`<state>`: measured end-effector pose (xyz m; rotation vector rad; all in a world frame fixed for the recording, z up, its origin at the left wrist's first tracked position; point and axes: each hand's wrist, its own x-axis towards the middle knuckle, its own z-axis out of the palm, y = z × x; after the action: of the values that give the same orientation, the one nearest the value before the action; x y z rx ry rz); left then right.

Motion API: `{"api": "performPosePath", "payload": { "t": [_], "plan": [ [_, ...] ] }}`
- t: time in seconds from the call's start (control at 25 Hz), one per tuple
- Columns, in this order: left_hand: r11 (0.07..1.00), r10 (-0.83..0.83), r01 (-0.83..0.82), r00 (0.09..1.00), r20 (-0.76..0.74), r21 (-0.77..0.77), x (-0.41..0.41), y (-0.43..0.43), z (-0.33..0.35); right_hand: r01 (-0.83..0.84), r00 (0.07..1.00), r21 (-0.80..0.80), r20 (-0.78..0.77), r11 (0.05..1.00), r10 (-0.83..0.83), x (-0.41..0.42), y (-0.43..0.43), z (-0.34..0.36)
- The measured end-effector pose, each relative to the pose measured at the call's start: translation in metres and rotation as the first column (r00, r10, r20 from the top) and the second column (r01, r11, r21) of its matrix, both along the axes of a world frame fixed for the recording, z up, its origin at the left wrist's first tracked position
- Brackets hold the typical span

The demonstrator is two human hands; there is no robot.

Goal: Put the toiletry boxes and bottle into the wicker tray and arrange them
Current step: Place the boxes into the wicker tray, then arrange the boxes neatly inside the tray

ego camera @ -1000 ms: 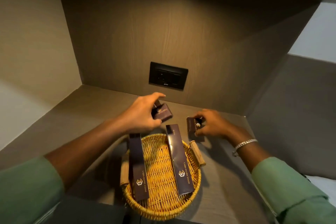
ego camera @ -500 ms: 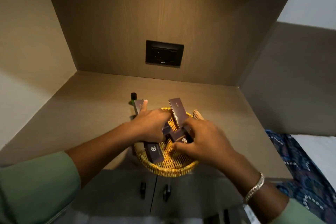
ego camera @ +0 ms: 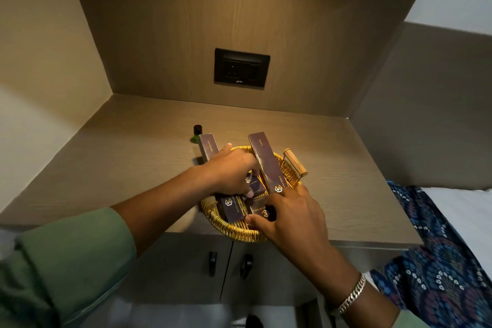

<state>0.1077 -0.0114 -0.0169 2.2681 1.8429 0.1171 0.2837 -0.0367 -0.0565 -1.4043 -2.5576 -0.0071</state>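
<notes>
While we have both hands in the tray [ego camera: 231, 231], four boxes sit inside: two long boxes [ego camera: 266, 161] leaning on the far rim, two small ones flat. Left hand [ego camera: 231, 172] fingers pinch one small box [ego camera: 254, 185], right hand [ego camera: 291, 212] clamps the other, likely to square them. Bottle [ego camera: 197, 133] stands on the counter [ego camera: 127, 152] behind.

it looked like a hotel guest room: a wood-laminate niche held a built-in desk [ego camera: 133, 157] with a black socket panel [ego camera: 241, 68] set in its back wall and cabinet doors [ego camera: 186, 269] below. dark branded boxes [ego camera: 266, 160] printed with a gold logo lay in a wicker tray [ego camera: 234, 230], and a bed with white sheet [ego camera: 463, 210] and blue patterned cloth [ego camera: 436, 269] stood just beside it.
</notes>
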Motion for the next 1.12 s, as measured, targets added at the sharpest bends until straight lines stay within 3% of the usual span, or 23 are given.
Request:
{"api": "performPosePath", "payload": {
  "t": [0.16, 0.32, 0.48, 0.56, 0.68, 0.72, 0.84, 1.12],
  "plan": [
    [0.999, 0.01, -0.01, 1.0, 0.012, 0.04, -0.001, -0.003, 0.001, -0.035, 0.998, -0.025, -0.048, 0.999, 0.034, 0.005, -0.001, 0.005],
    [0.937, 0.136, -0.228, 0.935, 0.326, 0.264, -0.015, -0.033, 0.002, -0.103, 0.972, 0.04, -0.209, 0.994, 0.109, 0.011, 0.005, 0.017],
    [0.836, 0.244, -0.402, 0.882, 0.404, 0.374, -0.021, -0.077, -0.011, -0.104, 0.95, 0.214, -0.267, 0.971, 0.16, 0.024, 0.047, 0.025],
    [0.753, 0.323, -0.559, 0.773, 0.545, 0.347, -0.013, -0.093, -0.025, -0.093, 0.951, 0.197, -0.272, 0.976, 0.146, 0.027, 0.069, 0.024],
    [0.588, 0.38, -0.779, 0.504, 0.776, 0.218, 0.004, -0.103, -0.039, -0.136, 0.933, 0.087, -0.323, 0.987, 0.157, 0.028, 0.086, 0.012],
    [0.54, 0.385, -0.817, 0.452, 0.805, 0.2, 0.006, -0.102, -0.042, -0.16, 0.915, 0.059, -0.366, 0.985, 0.171, 0.028, 0.087, 0.007],
    [0.488, 0.387, -0.854, 0.398, 0.832, 0.181, 0.004, -0.095, -0.041, -0.17, 0.851, 0.068, -0.493, 0.983, 0.181, 0.031, 0.082, -0.006],
    [0.504, 0.426, -0.859, 0.338, 0.84, 0.09, -0.028, -0.082, -0.031, -0.127, 0.799, 0.029, -0.589, 0.991, 0.119, 0.026, 0.064, -0.013]
  ]
}}
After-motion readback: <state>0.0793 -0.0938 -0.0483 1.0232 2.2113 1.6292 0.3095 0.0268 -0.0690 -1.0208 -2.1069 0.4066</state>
